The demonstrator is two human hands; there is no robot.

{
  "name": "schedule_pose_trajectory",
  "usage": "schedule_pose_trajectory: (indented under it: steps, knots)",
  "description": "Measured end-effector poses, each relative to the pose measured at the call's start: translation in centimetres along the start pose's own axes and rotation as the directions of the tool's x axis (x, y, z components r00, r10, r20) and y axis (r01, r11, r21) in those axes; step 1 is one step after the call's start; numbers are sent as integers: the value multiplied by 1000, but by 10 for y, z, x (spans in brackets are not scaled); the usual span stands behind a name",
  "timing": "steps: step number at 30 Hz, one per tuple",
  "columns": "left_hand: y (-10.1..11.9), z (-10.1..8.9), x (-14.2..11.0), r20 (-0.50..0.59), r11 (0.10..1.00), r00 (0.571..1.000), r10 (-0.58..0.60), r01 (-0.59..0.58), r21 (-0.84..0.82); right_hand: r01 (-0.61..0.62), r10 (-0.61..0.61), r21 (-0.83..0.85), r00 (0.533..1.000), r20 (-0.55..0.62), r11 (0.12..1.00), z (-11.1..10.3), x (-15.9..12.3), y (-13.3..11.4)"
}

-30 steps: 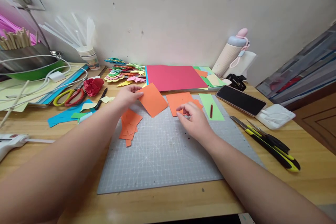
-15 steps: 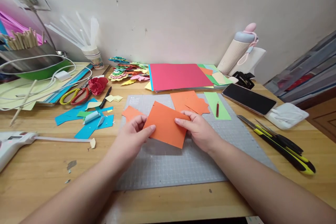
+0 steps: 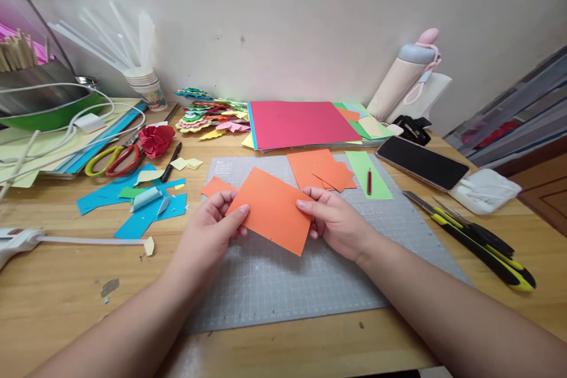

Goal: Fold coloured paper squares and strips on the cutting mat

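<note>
An orange sheet of paper [image 3: 271,212] is held tilted above the grey cutting mat [image 3: 283,289]. My left hand [image 3: 217,221] pinches its left corner, thumb on top. At the right edge, my right hand [image 3: 334,218] grips the same sheet between thumb and fingers. Behind it on the mat lie orange paper pieces [image 3: 310,166], partly overlapping. Another orange scrap [image 3: 215,185] shows just past my left hand. A green paper strip [image 3: 361,159] with a short dark red pencil [image 3: 369,182] on it lies at the mat's upper right.
Right side: a phone [image 3: 423,162], a white charger [image 3: 485,190] and a yellow-black utility knife [image 3: 482,248]. Left side: scissors [image 3: 115,159], a red paper flower [image 3: 156,140], blue scraps [image 3: 150,207] and a glue gun [image 3: 18,242]. A red sheet [image 3: 303,124] lies at the back near a bottle [image 3: 403,77].
The orange sheet has shifted slightly left and turned a little in my hands, both still holding it. The camera view has moved a little.
</note>
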State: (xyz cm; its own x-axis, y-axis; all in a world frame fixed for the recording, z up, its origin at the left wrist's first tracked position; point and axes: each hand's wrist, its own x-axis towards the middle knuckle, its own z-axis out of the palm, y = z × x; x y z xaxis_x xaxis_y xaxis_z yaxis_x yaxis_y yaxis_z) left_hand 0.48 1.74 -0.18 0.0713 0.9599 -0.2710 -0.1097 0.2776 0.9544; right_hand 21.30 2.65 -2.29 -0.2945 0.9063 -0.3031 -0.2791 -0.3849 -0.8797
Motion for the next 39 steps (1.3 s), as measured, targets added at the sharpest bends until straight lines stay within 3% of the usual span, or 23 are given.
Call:
schedule_pose_trajectory:
  steps: [4,8,10,12,13,15,17,18,19,21,23,24,26,29,33,37,39]
  knots:
    - [-1,-1,1,18,999,1000,-21,21,-30,13,-11,107,1000,-19,994,0,-1,-1]
    - [1,-2,0,17,999,999,45,-46,21,44,-43,-16,996,76,999,2,-2,-1]
    - [1,-1,-1,38,994,996,75,-78,77,133,-126,-107,990,65,985,4,-4,0]
    - [-1,0,-1,67,986,992,105,-112,127,285,-291,-271,956,16,919,4,-8,0]
    - [-3,0,-1,62,976,989,135,-144,162,376,-409,-392,912,-1,839,4,-10,-1]
    - [-7,0,-1,-4,912,964,267,-252,324,514,-650,-653,759,44,556,3,-15,-3]
    - [-10,-1,-4,-19,718,877,481,-381,583,539,-756,-816,619,214,210,2,-19,-5]
    - [-11,-1,-6,39,578,818,575,-439,688,529,-745,-846,589,312,64,2,-21,-6]
    - [-12,-1,-8,121,440,757,642,-494,750,513,-705,-857,588,397,-54,2,-22,-6]
    - [-11,0,-14,268,235,657,705,-572,786,476,-591,-852,630,504,-219,5,-24,-5]
    - [-9,1,-18,327,113,607,724,-572,813,448,-505,-839,670,544,-310,9,-26,-4]
    - [-9,1,-20,357,63,602,714,-563,824,445,-476,-832,682,555,-331,12,-27,-4]
    - [-7,1,-22,473,-20,622,624,-592,805,481,-429,-814,692,581,-327,15,-31,-3]
    - [-6,-1,-22,625,-52,660,417,-669,741,580,-355,-788,706,613,-208,19,-35,-4]
    - [-3,-3,-25,591,-42,773,231,-599,800,563,-211,-826,811,545,27,18,-35,-7]
    - [1,-1,-27,542,90,840,26,-542,835,451,24,-859,882,470,241,14,-28,-13]
    - [0,0,-25,481,142,876,-17,-474,869,339,76,-877,920,385,341,12,-24,-12]
